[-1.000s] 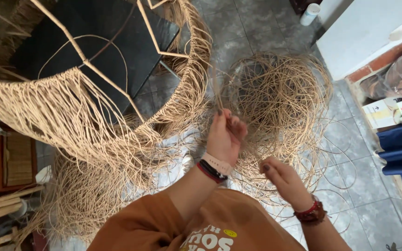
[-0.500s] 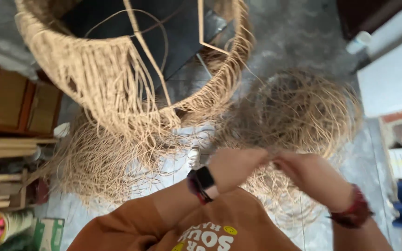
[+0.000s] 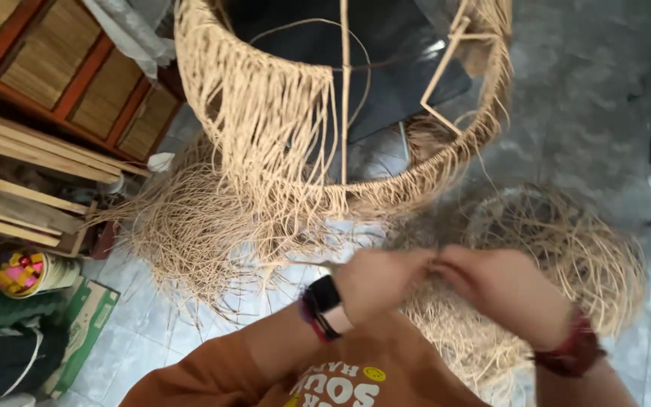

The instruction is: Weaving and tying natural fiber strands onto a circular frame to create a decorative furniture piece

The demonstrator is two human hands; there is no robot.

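My left hand [image 3: 377,283] and my right hand [image 3: 495,286] meet fingertip to fingertip in front of my chest, both blurred. They seem to pinch a thin tan rattan strand between them; the strand itself is hard to make out. Just above them hangs a round frame [image 3: 344,90] of pale rods, its rim wrapped in woven rattan with long loose strands [image 3: 265,128] hanging down. A loose coil of rattan strands [image 3: 566,241] lies on the floor behind my right hand. I wear a dark watch on my left wrist and a dark red band on my right.
A heap of loose rattan fibre [image 3: 182,234] lies on the tiled floor at left. Wooden slats [image 3: 16,196] and a red-framed cabinet [image 3: 77,75] stand at far left. A tub of coloured bits [image 3: 28,273] and a green box [image 3: 88,324] sit lower left.
The view has swung right and the frame now hangs centre top. My hands, apart a second ago, have come together in front of my chest.
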